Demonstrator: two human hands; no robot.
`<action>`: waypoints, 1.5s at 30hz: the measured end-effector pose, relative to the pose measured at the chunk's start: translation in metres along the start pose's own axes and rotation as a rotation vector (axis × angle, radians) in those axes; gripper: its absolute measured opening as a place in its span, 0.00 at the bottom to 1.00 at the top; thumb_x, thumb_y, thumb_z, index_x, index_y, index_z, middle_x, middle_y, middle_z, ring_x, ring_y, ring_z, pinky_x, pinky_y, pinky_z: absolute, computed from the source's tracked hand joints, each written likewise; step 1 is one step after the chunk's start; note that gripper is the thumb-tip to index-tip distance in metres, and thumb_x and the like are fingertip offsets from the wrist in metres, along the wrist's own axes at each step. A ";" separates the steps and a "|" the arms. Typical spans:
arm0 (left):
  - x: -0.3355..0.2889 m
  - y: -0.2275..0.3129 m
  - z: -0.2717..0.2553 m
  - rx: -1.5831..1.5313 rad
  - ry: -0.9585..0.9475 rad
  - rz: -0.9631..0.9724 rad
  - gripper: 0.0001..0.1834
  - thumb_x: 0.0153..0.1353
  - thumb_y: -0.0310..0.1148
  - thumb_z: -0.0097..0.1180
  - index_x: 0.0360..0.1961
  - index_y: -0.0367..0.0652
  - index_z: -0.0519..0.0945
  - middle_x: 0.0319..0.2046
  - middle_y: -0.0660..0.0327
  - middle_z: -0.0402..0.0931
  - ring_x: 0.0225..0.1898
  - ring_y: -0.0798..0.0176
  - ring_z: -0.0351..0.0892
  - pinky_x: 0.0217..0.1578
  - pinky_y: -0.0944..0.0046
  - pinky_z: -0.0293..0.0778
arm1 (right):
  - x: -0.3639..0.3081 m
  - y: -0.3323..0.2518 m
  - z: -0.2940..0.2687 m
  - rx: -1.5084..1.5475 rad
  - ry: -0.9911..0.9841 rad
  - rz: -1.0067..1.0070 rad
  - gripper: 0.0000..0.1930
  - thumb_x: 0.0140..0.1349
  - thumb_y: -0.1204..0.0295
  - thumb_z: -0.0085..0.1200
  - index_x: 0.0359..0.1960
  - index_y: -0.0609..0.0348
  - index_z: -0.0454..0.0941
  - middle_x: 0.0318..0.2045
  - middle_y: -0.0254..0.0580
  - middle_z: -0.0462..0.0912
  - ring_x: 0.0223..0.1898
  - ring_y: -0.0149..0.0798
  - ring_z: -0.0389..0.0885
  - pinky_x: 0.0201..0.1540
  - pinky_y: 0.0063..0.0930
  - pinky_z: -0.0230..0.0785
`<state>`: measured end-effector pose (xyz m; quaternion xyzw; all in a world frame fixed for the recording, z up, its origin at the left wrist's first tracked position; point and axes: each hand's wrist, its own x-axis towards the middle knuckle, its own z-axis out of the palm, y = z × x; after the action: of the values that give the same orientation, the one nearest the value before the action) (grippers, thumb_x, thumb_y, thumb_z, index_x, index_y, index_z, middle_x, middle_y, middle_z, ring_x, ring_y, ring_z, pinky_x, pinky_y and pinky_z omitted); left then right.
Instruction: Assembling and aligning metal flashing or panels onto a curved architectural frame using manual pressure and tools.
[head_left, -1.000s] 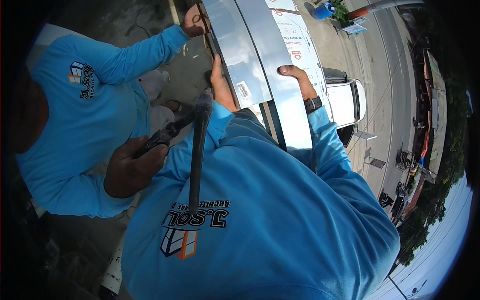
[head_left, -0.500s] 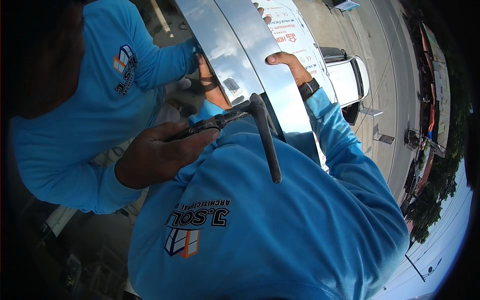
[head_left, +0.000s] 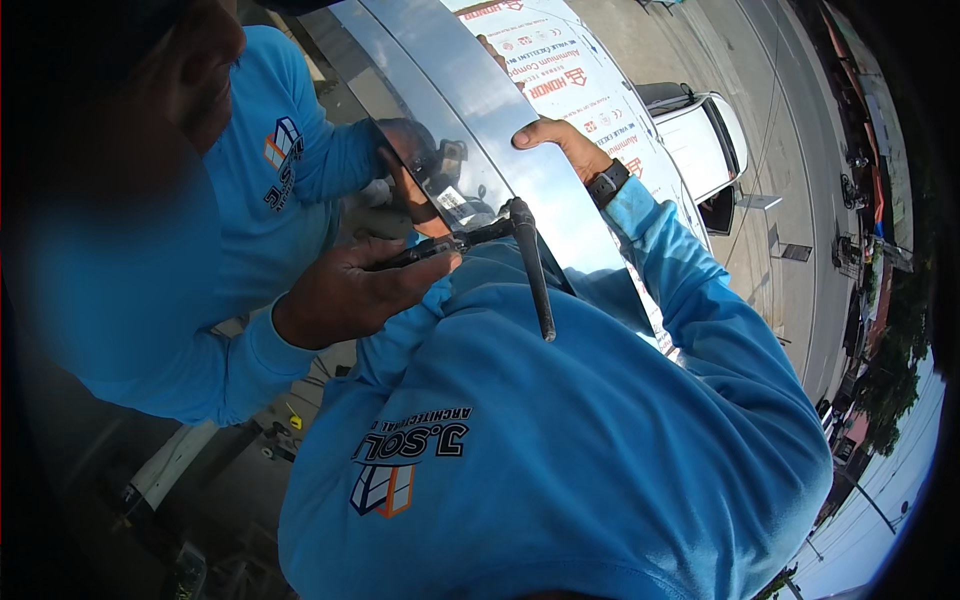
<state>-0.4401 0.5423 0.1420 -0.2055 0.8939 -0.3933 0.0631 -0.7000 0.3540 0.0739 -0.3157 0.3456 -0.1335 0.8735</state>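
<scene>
A long, shiny silver metal panel [head_left: 470,110] with a lengthwise seam lies slanted in front of me. My right hand [head_left: 565,143], with a dark watch at the wrist, grips its right edge, thumb on top and fingers hidden beneath. At the opposite edge, my left hand [head_left: 418,200] is against the panel, mostly covered by it. A co-worker's hand [head_left: 350,290] holds a dark hand tool [head_left: 533,275] with a long bar set at an angle, its head over the panel's near end. Other fingers [head_left: 492,48] curl over the panel's far right edge.
A co-worker in a blue shirt [head_left: 240,200] leans in close on the left. Beyond the panel is a sheet with white printed film [head_left: 590,80]. A white vehicle [head_left: 695,145] stands by the road [head_left: 790,200] on the right. Cluttered gear lies at lower left.
The panel has shifted slightly left in view, and my right hand appears slightly farther left. The co-worker has leaned in, and the tool's bar has swung slightly.
</scene>
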 end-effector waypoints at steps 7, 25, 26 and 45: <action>0.001 0.018 0.006 0.203 -0.048 0.054 0.27 0.67 0.23 0.44 0.65 0.43 0.55 0.54 0.52 0.68 0.50 0.64 0.76 0.52 0.71 0.74 | -0.008 -0.005 0.003 0.046 0.037 0.027 0.26 0.44 0.68 0.61 0.45 0.73 0.74 0.32 0.54 0.82 0.26 0.39 0.82 0.25 0.27 0.78; 0.031 0.029 0.034 -0.148 -0.005 -0.147 0.26 0.69 0.25 0.39 0.67 0.42 0.51 0.55 0.52 0.67 0.53 0.64 0.74 0.53 0.70 0.74 | 0.012 0.010 -0.039 0.116 -0.162 0.130 0.28 0.51 0.72 0.57 0.54 0.72 0.66 0.38 0.54 0.80 0.28 0.35 0.82 0.26 0.26 0.76; 0.026 0.030 0.030 -0.149 -0.006 -0.149 0.26 0.69 0.25 0.39 0.67 0.42 0.51 0.55 0.52 0.67 0.53 0.64 0.74 0.53 0.70 0.74 | 0.010 0.009 -0.035 0.115 -0.163 0.132 0.28 0.51 0.72 0.57 0.54 0.72 0.66 0.38 0.54 0.80 0.28 0.35 0.82 0.26 0.26 0.76; 0.033 0.029 -0.010 0.551 -0.159 0.215 0.29 0.65 0.20 0.42 0.66 0.43 0.51 0.54 0.56 0.61 0.53 0.67 0.70 0.53 0.71 0.71 | 0.006 0.012 -0.025 0.133 -0.097 0.108 0.37 0.47 0.68 0.60 0.59 0.73 0.61 0.43 0.66 0.75 0.38 0.58 0.81 0.32 0.54 0.80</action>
<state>-0.4823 0.5526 0.1293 -0.1150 0.7624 -0.5948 0.2276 -0.7130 0.3488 0.0492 -0.2441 0.3097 -0.0934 0.9142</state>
